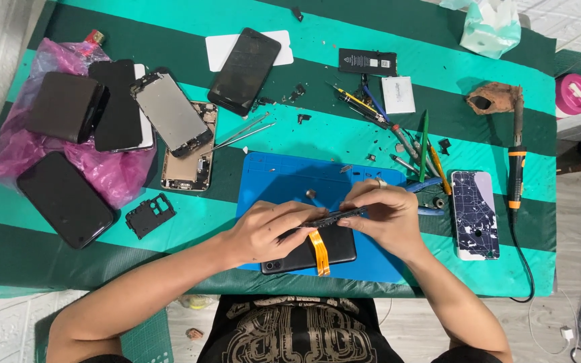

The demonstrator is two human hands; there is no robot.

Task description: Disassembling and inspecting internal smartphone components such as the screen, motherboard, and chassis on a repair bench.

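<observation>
Black phone frame [334,216] sits edge-up, clamped between left hand [263,232] and right hand [384,215] grips.

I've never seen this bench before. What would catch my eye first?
Both hands, left and right, hold a thin dark phone frame with an orange ribbon cable over the blue mat at centre. At far left, dark phones lie on a pink bag.

Work mat [270,176] lay centre on table [371,141]; both hands [263,232] [384,218] met over it, gripping phone frame [334,216]. Opened phones [173,121] sat left of mat, tools [398,134] behind-right, soldering iron [517,168] far right.
</observation>
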